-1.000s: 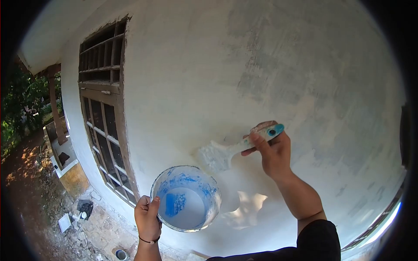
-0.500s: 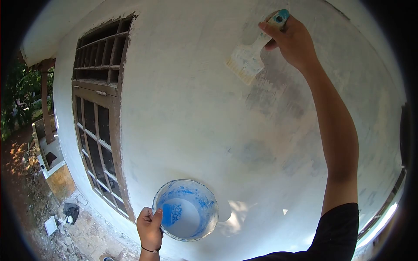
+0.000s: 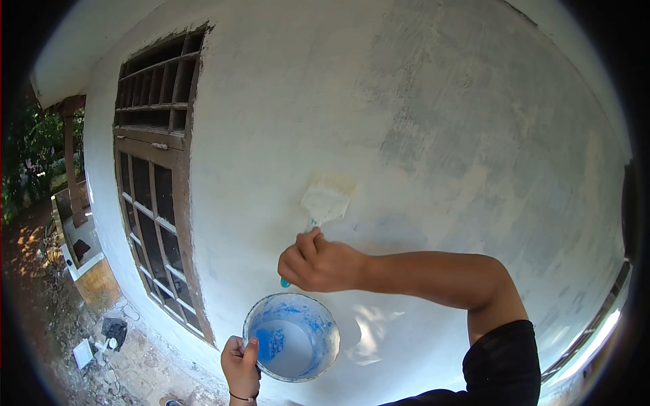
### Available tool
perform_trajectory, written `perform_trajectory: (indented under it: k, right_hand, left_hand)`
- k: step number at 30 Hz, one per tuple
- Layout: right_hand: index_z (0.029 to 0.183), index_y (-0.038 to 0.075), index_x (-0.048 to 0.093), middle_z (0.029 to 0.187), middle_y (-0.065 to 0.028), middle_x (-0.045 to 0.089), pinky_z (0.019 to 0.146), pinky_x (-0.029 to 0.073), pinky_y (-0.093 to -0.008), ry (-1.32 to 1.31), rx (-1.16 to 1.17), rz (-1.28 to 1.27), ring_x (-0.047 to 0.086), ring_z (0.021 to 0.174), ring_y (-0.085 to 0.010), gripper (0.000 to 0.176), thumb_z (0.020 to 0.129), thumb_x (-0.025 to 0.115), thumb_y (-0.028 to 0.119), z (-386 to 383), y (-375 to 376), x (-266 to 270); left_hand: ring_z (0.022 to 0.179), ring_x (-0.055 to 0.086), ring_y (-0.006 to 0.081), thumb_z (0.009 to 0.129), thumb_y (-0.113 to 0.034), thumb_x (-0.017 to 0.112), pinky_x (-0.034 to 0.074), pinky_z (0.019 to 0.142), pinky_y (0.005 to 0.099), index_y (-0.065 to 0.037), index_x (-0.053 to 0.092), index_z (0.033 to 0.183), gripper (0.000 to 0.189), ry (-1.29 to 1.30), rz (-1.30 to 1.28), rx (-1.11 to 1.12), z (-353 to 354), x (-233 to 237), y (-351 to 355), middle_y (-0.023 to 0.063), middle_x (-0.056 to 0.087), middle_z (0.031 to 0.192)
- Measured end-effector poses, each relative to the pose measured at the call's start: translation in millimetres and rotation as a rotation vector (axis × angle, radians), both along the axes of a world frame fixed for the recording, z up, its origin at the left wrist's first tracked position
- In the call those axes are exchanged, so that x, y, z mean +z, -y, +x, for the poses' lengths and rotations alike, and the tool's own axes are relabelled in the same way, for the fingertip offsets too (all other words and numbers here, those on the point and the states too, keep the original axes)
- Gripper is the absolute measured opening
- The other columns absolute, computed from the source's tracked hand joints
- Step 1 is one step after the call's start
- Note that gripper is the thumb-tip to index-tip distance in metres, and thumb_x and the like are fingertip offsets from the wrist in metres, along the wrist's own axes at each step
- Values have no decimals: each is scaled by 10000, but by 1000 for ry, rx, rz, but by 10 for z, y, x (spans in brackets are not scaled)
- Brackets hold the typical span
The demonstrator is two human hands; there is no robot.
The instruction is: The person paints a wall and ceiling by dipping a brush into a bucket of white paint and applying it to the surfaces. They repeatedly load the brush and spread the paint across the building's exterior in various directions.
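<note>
My right hand (image 3: 323,262) is closed around the handle of a wide paintbrush (image 3: 328,201), its pale bristles pointing up against the whitish wall (image 3: 271,135). The teal handle end pokes out below my fist. Just beneath, my left hand (image 3: 242,369) grips the rim of a bucket (image 3: 326,344), thumb over the edge and fingers around the outside. White paint (image 3: 295,346) lies in the bucket, and blue smears cover its inner wall. Greyish, thinly covered patches (image 3: 413,128) show on the wall above and right of the brush.
A brown wooden window (image 3: 156,196) with bars and panes is set in the wall at left. Rubble, a black bag (image 3: 115,330) and a white rectangular item (image 3: 83,354) lie on the ground below. A post (image 3: 73,162) stands at far left.
My right hand has come down and left from the upper wall, and the brush has turned from bristles down to bristles up. The bucket has shifted slightly down.
</note>
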State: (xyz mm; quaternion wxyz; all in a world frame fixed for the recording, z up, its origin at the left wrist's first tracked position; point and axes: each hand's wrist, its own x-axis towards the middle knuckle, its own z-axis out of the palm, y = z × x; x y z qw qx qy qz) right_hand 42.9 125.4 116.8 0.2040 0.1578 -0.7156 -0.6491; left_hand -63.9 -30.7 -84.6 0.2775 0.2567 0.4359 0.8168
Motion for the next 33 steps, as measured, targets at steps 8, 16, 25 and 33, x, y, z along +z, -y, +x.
perform_trajectory:
  k: [8, 16, 25, 33]
  right_hand:
    - [850, 41, 555, 728, -55, 537, 458, 460, -254, -88, 246, -825, 551, 620, -143, 203, 672, 636, 97, 380, 462, -1]
    - [870, 15, 567, 667, -75, 601, 529, 479, -249, -667, 398, -1433, 592, 563, -139, 216, 839, 616, 223, 602, 269, 1568]
    - [867, -22, 549, 726, -119, 591, 528, 460, -338, -713, 278, -1256, 564, 591, -162, 233, 831, 601, 202, 630, 366, 2760]
    - [870, 50, 566, 751, -106, 568, 550, 541, -298, -176, 44, -124, 629, 687, -212, 228, 754, 632, 234, 244, 99, 1756]
  left_hand:
    - [421, 328, 32, 838, -112, 598, 255, 380, 199, -90, 378, 679, 272, 80, -60, -14, 105, -166, 129, -26, 408, 540]
    - [346, 254, 22, 841, -177, 627, 185, 302, 203, -107, 337, 671, 343, 15, -45, -8, 199, -154, 132, -52, 338, 491]
    - [344, 260, 24, 841, -176, 626, 188, 304, 203, -107, 336, 670, 343, 19, -65, -31, 305, -82, 132, -50, 330, 479]
    - [379, 299, 25, 829, -87, 593, 195, 333, 214, -106, 380, 670, 266, 42, -150, -15, 382, -60, 122, -41, 402, 510]
